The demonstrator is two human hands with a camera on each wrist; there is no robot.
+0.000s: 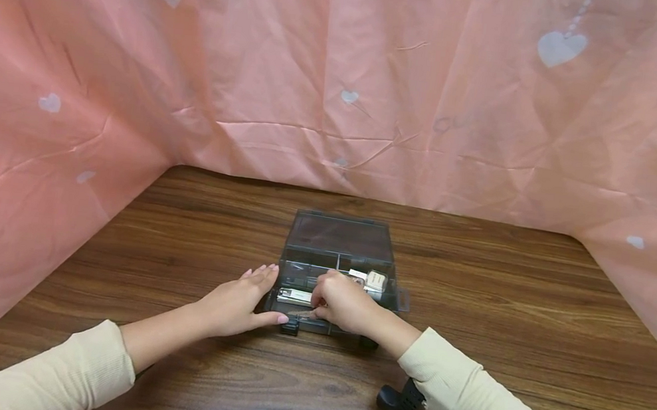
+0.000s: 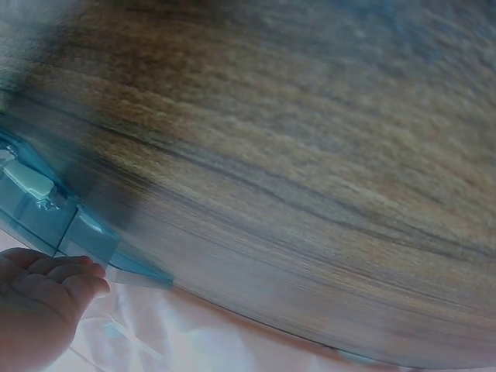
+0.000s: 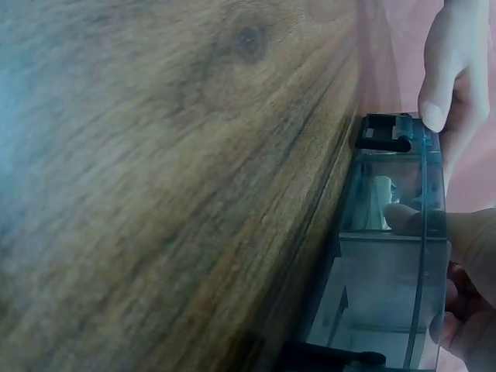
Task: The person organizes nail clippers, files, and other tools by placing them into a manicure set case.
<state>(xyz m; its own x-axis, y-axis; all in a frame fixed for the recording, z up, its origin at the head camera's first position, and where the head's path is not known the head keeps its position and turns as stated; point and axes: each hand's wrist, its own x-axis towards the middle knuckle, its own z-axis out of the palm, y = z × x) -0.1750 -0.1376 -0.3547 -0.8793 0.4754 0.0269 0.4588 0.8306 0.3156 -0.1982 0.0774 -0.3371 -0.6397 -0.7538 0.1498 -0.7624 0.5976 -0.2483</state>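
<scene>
A smoky see-through plastic box point(image 1: 352, 264) with compartments stands on the table, its lid point(image 1: 340, 234) laid back on the far side. My left hand point(image 1: 240, 302) steadies its left side, fingers straight and thumb by the front latch point(image 1: 289, 326). Into the front compartment reaches my right hand point(image 1: 345, 302), thumb and curled fingers pinching a small, thin clear piece point(image 1: 302, 313); its kind cannot be made out. Just behind lies a silver nail clipper point(image 1: 295, 296), partly covered by the right fingers. A small cream-coloured block point(image 1: 376, 281) sits in the box's right part.
The wooden table point(image 1: 533, 320) is bounded at the back and sides by a pink curtain point(image 1: 375, 103) with hearts. A black wrist mount point(image 1: 400, 402) hangs under the right sleeve. A clear tab point(image 1: 403, 300) juts from the box's right side.
</scene>
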